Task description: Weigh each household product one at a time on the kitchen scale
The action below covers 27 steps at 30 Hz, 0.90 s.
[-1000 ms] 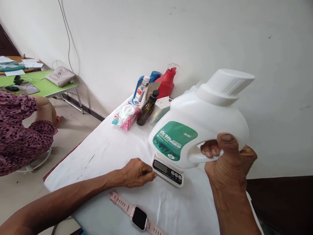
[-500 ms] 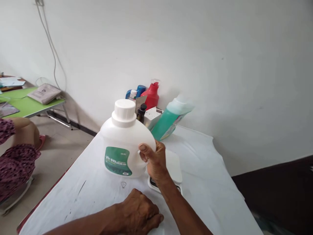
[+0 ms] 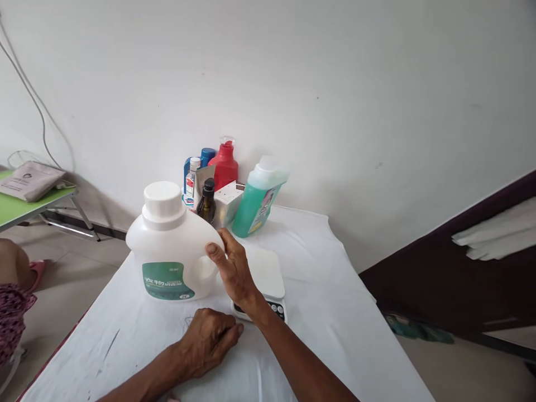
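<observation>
Head view looks down on a desk [image 3: 335, 312] draped in white cloth. Right hand [image 3: 234, 268] is at the handle side of a white detergent jug [image 3: 167, 245]; its thumb lies on the jug's shoulder and the fingers [image 3: 215, 257] reach toward the handle opening, though whether they are clamped round the handle cannot be told. The jug stands upright on the cloth, just left of those fingers, its white cap on and its green label facing the camera.

Just behind and to the right of the right hand lies a small white kitchen scale [image 3: 266, 276], its button strip showing beside the wrist. Left hand [image 3: 209, 340] rests on the cloth, nearer the camera than the right hand, fingers curled loosely together with their tips close to the front edge of the scale, holding nothing.

Beyond the fingers, against the wall, stands a cluster: a tilted green bottle [image 3: 257, 195], a red bottle [image 3: 225, 162], a blue bottle [image 3: 205, 156], a small dark bottle [image 3: 207, 204], a small clear bottle with a white cap [image 3: 191, 178] and a white box [image 3: 228, 198]. Far left of the hands, another person's patterned sleeve [image 3: 10, 312] shows at the edge, beside a green table [image 3: 25, 204].
</observation>
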### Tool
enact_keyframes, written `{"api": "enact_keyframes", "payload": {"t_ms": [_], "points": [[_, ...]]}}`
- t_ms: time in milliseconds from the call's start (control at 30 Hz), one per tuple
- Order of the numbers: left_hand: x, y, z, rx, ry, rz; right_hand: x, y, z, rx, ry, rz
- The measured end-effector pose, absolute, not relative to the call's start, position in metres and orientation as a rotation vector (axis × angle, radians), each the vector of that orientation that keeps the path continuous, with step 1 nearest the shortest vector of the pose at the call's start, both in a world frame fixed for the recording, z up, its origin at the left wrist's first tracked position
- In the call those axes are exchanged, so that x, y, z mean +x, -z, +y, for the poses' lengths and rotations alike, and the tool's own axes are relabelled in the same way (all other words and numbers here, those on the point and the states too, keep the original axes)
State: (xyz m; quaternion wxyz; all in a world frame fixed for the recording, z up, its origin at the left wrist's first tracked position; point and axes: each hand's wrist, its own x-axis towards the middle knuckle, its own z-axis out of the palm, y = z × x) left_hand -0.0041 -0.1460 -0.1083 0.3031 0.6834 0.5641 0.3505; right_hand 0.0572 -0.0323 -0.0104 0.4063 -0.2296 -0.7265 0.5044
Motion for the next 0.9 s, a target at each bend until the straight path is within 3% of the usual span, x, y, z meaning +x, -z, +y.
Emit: {"api": "enact_keyframes", "payload": {"t_ms": [367, 900], "points": [[0.000, 0.113, -0.141, 1.882, -0.859, 1.553, 0.080, 0.001, 0.037, -0.673, -0.677, -2.025], [0.002, 0.122, -0.135, 1.861, -0.883, 1.543, -0.062, 0.009, 0.098, -0.725, -0.973, -1.825]]}}
